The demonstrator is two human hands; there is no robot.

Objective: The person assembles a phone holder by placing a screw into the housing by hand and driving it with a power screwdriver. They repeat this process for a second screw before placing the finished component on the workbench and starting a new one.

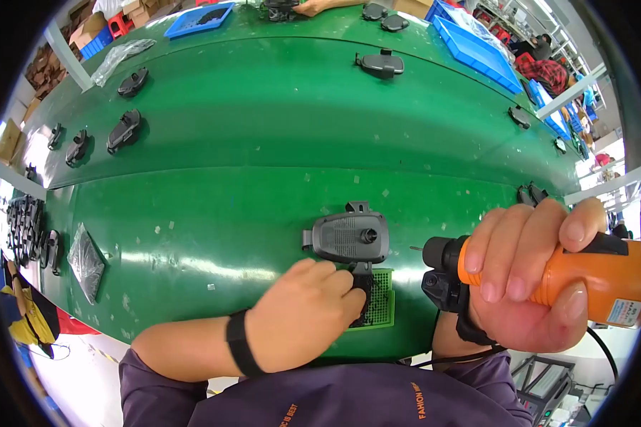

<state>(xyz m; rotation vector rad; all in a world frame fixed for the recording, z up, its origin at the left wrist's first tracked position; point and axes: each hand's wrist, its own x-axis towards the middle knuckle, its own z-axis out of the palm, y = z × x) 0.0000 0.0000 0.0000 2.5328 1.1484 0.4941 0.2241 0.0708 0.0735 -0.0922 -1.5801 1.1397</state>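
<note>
My right hand (pixel 534 270) is wrapped round an orange electric screwdriver (pixel 584 274) with a black nose. Its thin bit points left, above the table and apart from the other parts. A black phone holder (pixel 349 236) lies in front of me, its grille-patterned back and round knob facing up. Just below it, my left hand (pixel 313 306) is closed, fingers curled at the left side of a small green perforated tray (pixel 391 299). Whatever those fingers pinch is hidden. A black strap (pixel 242 343) goes round my left wrist.
More black phone holders (pixel 124 132) are spread over the green table (pixel 214 149). Black parts (pixel 25 228) are stacked at the left edge near a clear plastic bag (pixel 86 263). Blue trays (pixel 477 53) stand at the far side, where another person's hand (pixel 320 7) reaches in.
</note>
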